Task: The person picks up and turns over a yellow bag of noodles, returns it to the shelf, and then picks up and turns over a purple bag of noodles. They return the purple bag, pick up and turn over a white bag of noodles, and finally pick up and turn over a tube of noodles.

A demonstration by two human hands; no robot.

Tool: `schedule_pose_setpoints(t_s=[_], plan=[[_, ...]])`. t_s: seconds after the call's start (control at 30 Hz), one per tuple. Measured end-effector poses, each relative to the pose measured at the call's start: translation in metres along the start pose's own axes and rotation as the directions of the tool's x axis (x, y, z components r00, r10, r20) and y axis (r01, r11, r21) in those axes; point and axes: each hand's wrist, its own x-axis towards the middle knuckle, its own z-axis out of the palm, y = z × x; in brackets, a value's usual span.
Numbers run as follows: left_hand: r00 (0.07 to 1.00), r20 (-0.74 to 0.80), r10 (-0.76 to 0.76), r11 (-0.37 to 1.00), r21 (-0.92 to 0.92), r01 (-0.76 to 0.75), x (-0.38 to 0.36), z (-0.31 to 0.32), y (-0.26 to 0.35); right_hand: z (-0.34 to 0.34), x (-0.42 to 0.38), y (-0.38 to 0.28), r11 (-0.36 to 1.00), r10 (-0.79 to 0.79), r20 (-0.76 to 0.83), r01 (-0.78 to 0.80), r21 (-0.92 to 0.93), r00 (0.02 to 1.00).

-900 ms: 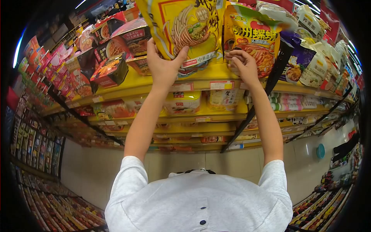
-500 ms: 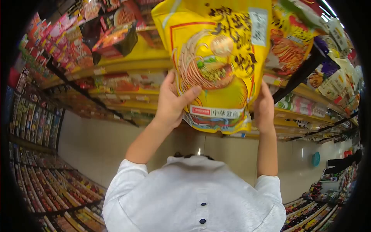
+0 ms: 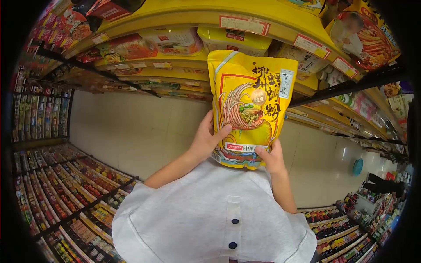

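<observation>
Head view: holding step, bag [image 3: 250, 103] between both hands, front toward camera. Left hand [image 3: 211, 136] grips its lower left side, right hand [image 3: 273, 157] its lower right, thumbs on front. Any move likely calls for keeping both sides pinched. Shelf [image 3: 193, 19] beyond grip. Versus earlier frame, bag sits nearer shirt [image 3: 193, 215]; right thumb now shows.
</observation>
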Motion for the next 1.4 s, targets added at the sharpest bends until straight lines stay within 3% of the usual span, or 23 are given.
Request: schedule_pose_setpoints(t_s=[0.1,0.17,0.37,0.5,0.7,0.8,0.9,1.07,1.4], plan=[[1.0,-0.018,0.011,0.999,-0.03,-0.012,0.006,-0.009,-0.016,-0.001,0.009,0.001,0.997,0.055,-0.018,-0.054,0.048,0.998],[0.986,-0.143,-0.083,0.988,-0.145,0.062,0.007,-0.017,-0.022,-0.003,0.014,0.002,0.995,0.066,-0.009,-0.065,0.082,0.998],[0.964,-0.168,-0.205,0.973,-0.142,0.182,0.021,-0.034,-0.033,-0.007,0.02,0.009,0.996,0.042,0.026,-0.044,0.079,0.999],[0.976,-0.146,-0.164,0.975,-0.176,0.138,0.026,-0.039,-0.042,-0.006,0.022,0.011,0.992,0.062,0.044,-0.067,0.111,0.997],[0.967,-0.24,-0.085,0.979,-0.2,0.036,0.029,-0.032,-0.047,-0.008,0.022,0.022,0.989,0.108,0.022,-0.109,0.102,0.994],[0.949,-0.294,-0.117,0.993,-0.067,0.101,0.023,-0.035,-0.044,-0.004,0.021,0.024,0.986,0.107,0.034,-0.11,0.121,0.994],[0.952,-0.297,-0.075,0.993,-0.107,0.045,0.022,-0.035,-0.044,0.001,0.019,0.022,0.988,0.102,0.029,-0.105,0.116,0.994],[0.954,-0.295,0.056,0.998,0.001,-0.058,0.03,-0.05,-0.069,0.002,0.018,0.027,0.981,0.109,0.025,-0.112,0.159,0.994],[0.962,-0.273,0.031,0.991,-0.12,-0.066,0.034,-0.042,-0.055,0.004,0.018,0.022,0.976,0.108,0.013,-0.109,0.19,0.994]])
